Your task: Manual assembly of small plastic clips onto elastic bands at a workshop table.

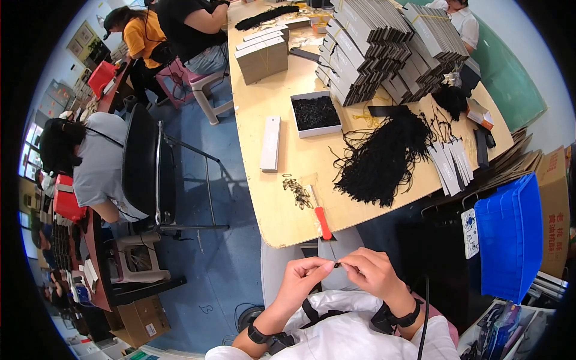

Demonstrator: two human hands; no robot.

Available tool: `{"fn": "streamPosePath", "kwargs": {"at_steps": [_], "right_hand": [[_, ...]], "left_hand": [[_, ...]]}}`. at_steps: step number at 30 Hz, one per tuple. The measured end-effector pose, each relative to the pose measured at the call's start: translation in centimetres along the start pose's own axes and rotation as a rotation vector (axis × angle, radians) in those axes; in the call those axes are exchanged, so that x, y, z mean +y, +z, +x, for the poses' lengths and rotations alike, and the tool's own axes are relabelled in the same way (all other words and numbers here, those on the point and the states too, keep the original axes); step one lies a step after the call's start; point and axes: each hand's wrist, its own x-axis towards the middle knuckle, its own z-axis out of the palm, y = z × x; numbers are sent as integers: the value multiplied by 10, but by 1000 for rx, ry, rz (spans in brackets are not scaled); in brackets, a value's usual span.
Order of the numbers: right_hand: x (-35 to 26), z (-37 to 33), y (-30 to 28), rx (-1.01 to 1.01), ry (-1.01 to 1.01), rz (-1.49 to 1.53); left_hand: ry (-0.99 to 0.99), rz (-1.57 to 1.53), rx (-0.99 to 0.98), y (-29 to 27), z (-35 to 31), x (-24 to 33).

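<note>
Both hands raised over the lap, just short of the table edge, fingertips pinched together on one tiny dark piece, probably a small pin or loop, too small to tell for sure. Left hand closed with thumb and forefinger on its left end, right hand closed the same way on its right end, remaining fingers curled. Held in mid-air, away from any support, so likely to drop to the lap or the blue floor on the slightest slackening of either pinch, and hard to find again at that size. Possible pricked fingertip too, if a pin. Further supply well apart on the table: a loose scatter of small dark pins, a red-handled tool lying near the rim and easy to knock off with a careless reach, a big bundle of black strings liable to tangle or snag.
</note>
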Motion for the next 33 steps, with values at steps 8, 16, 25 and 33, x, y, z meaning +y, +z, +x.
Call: {"fn": "streamPosePath", "kwargs": {"at_steps": [8,16,25,33], "right_hand": [[-17,2,-4,-98,375,367],[-6,0,2,25,255,274],[-6,-3,-1,-2,291,355],[-3,-6,-6,2,229,343]], "left_hand": [[-7,-93,-46,-5,4,-8],[-10,-29,-62,3,3,2],[-21,-59,-141,2,1,4],[-36,-90,-195,-6,-3,1]]}}
